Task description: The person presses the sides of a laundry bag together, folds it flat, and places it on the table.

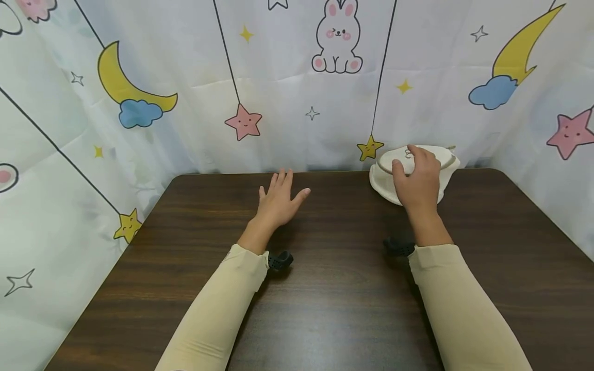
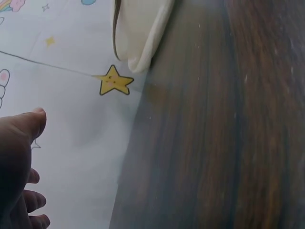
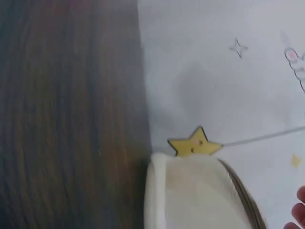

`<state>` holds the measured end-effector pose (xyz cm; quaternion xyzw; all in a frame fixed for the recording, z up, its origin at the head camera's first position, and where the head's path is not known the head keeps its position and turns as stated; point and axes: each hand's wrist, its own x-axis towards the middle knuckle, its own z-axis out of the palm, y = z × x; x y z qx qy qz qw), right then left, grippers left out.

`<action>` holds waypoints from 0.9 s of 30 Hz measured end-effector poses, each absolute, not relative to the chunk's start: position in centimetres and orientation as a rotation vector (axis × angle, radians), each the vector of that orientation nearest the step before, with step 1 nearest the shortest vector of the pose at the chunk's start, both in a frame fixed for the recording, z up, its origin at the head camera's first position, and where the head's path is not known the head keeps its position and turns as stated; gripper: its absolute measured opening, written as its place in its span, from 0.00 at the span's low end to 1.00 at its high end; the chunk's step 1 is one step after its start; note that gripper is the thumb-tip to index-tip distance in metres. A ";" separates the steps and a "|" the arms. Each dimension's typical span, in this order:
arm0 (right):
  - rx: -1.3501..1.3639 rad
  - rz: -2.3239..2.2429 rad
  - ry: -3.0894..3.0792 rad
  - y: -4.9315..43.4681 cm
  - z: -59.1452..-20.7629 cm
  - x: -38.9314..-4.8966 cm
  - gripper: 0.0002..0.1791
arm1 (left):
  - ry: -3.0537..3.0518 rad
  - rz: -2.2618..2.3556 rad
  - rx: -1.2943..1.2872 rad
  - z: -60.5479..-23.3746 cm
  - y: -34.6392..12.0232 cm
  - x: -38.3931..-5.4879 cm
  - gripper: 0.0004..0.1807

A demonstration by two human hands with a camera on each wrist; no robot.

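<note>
A cream zip pouch (image 1: 386, 184) with a small printed figure on top stands at the back right of the table. My right hand (image 1: 419, 180) hovers over the pouch, thumb and fingers apart and relaxed, overlapping its top in the head view. In the right wrist view, fingertips (image 3: 299, 213) show at the right edge, beside the pouch's zipper (image 3: 243, 195). Toward the back, left of the middle, my left hand (image 1: 278, 200) is spread over the table with nothing in it. The left wrist view shows the pouch (image 2: 143, 33) well beyond that hand's thumb.
The dark brown wooden table (image 1: 325, 288) ends at a white curtain (image 1: 287, 93) printed with stars, moons and a rabbit. This curtain also runs down both sides. A black wrist device sits at each cuff, such as the left one (image 1: 280, 260).
</note>
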<state>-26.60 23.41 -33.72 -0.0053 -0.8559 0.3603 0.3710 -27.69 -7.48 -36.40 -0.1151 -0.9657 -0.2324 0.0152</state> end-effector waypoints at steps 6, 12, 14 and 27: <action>-0.172 0.968 -2.107 25.4 -33.7 -26.3 0.25 | -2.961 -0.908 -0.447 -36.4 -5.9 -27.9 0.45; -0.358 1.044 -2.048 27.4 -34.1 -26.2 0.27 | -2.878 -1.209 -0.595 -36.6 -3.0 -28.6 0.43; -0.425 1.103 -2.040 28.0 -34.3 -26.2 0.28 | -2.851 -1.298 -0.619 -36.6 -1.8 -29.0 0.42; -0.639 1.837 -1.935 29.6 -34.4 -26.1 0.42 | -2.874 -1.485 -0.668 -35.8 4.8 -29.7 0.42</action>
